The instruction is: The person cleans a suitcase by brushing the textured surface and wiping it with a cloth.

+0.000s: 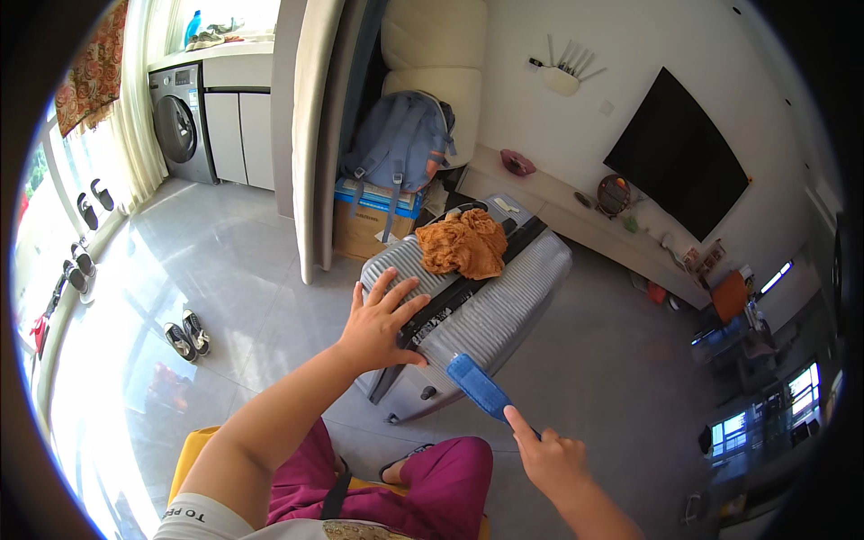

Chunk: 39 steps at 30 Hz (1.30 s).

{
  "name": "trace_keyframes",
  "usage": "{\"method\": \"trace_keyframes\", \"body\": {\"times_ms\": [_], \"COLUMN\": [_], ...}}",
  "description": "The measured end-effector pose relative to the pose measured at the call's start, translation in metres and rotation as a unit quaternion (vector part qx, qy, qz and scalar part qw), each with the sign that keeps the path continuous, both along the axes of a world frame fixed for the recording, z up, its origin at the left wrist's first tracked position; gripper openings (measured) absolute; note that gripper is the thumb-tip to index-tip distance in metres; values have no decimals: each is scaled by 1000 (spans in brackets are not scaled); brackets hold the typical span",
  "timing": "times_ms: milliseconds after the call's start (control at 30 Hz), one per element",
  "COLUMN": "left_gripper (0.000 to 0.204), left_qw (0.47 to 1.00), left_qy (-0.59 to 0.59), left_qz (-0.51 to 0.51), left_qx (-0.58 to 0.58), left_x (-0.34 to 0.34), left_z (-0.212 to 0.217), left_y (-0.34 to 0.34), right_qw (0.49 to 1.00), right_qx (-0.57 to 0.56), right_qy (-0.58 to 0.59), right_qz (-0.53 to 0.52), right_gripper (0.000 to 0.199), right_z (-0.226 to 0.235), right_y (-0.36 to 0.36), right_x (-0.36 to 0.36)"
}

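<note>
A grey ribbed suitcase (486, 337) stands in front of me, with a dark strip running across its top. My left hand (382, 322) rests on its near left edge with the fingers spread. In my right hand (549, 454) is a blue lint brush (477, 385), gripped by its handle with the index finger stretched along it. The flat head of the brush is at the suitcase's near edge; whether it touches the shell I cannot tell. A crumpled orange-brown cloth (463, 243) lies on the far part of the suitcase.
Beyond the suitcase, a blue-grey backpack (400, 135) sits on a cardboard box (364, 229) beside a curtain (313, 135). A low TV cabinet (576, 211) runs along the right wall. Black shoes (187, 337) stand on the tiled floor to the left; a washing machine (183, 126) is farther back.
</note>
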<state>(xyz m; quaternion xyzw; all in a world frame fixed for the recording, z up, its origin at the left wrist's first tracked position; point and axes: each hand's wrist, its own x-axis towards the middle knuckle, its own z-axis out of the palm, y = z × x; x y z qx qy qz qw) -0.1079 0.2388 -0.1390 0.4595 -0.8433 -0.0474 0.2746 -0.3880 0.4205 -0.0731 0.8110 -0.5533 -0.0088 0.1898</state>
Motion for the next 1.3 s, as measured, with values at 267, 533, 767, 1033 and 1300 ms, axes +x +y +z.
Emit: {"method": "trace_keyframes", "body": {"times_ms": [267,533,767,1033,1300], "left_gripper": [101,100,101,99,93], "left_qw": [1000,1000,998,994,998], "left_qy": [-6,10,-66,-105,-70], "left_qz": [25,-3,3,17,-2], "left_qx": [1,-10,-4,-7,-3], "left_x": [-1,2,5,0,-7], "left_z": [3,0,4,-10,-17], "left_y": [3,1,-2,-11,-14], "right_qw": [999,993,990,979,977], "right_qx": [49,-96,-121,-178,-166], "right_qy": [-24,14,6,30,77], "right_qz": [2,67,78,94,110], "right_gripper": [69,64,65,65,63], "right_z": [-14,-66,-115,-106,-125], "right_y": [-50,6,-24,-40,-26], "right_x": [49,-26,24,20,-66]}}
